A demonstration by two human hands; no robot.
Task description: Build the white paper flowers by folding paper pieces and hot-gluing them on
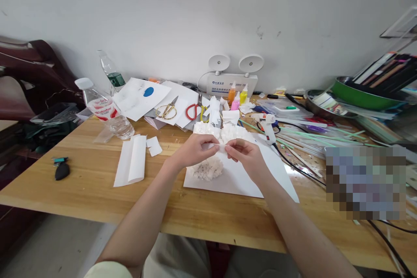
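Between my two hands is a small piece of thin white paper (222,147), held above a white sheet (247,178). My left hand (197,150) pinches one end of it between thumb and fingers. The other end sits in the closed fingertips of my right hand (245,155). Below my left hand, a cluster of ruffled white paper pieces (206,169) lies on the sheet. More ruffled white clusters (233,132) are just behind my hands, partly covered by them.
A folded white paper (135,160), small paper squares (154,146) and a water bottle (110,113) are on the left. Behind lie gold scissors (167,110) and red-handled scissors (193,112). A glue gun (266,126) with its cord, plastic strips and a green bowl (365,95) are at right.
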